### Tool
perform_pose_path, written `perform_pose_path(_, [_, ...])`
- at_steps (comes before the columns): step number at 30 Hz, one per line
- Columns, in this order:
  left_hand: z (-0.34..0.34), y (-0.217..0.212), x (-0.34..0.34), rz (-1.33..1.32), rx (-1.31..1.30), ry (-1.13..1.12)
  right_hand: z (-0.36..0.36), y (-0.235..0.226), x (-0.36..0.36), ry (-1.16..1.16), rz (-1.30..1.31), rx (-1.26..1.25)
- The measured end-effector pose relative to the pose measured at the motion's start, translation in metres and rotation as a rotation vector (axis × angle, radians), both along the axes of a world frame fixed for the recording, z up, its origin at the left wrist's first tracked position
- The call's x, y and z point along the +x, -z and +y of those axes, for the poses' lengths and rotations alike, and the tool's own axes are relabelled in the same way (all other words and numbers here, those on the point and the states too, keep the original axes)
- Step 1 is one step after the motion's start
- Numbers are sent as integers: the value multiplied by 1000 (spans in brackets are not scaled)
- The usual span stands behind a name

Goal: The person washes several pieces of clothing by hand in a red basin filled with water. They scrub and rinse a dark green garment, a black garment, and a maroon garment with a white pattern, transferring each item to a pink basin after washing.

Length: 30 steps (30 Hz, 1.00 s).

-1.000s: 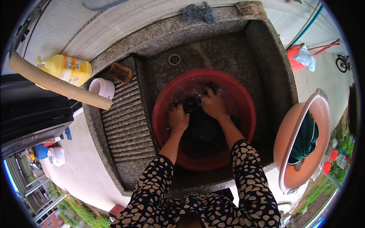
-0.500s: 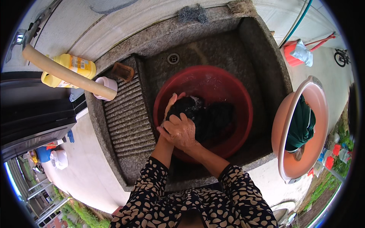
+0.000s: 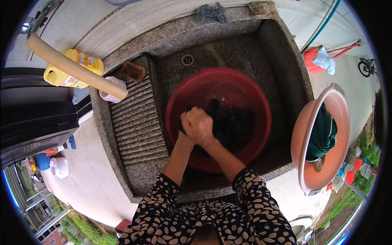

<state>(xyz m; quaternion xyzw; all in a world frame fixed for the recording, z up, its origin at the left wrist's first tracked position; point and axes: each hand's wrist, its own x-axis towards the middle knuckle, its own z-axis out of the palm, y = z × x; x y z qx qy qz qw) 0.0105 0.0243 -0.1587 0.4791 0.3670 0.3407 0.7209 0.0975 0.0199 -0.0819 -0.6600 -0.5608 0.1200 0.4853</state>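
Bare forearms (image 3: 222,157) slanting inward, wrists (image 3: 208,143) sitting close together. Right hand (image 3: 199,125) covering left hand (image 3: 185,139), fingers (image 3: 189,118) curling; left mostly hiding underneath.

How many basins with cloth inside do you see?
2: the red basin in the sink, with dark cloth, and the pink basin outside to the right, with green cloth.

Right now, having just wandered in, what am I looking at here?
Someone's right hand is clenched over their left hand, which is mostly hidden, so its grip can't be told. Both are over the left part of a red basin set in a stone sink. Some dark cloth lies wet in the basin, and a bit shows beside the right hand. Off to the right, a pink tub holds green cloth.
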Motion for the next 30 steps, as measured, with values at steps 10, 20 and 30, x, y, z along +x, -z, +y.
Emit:
perform_pose_path(10, [22,3,34,827,353,-207,-11,92,126,589,-145,-707])
perform_pose_path(20, [45,35,15,302,-532,-131,13,123,122,392,80,-521])
perform_pose_path(30, [42,-29,21,-473,-887,-103,-20,-16,-9,-203,96,-198])
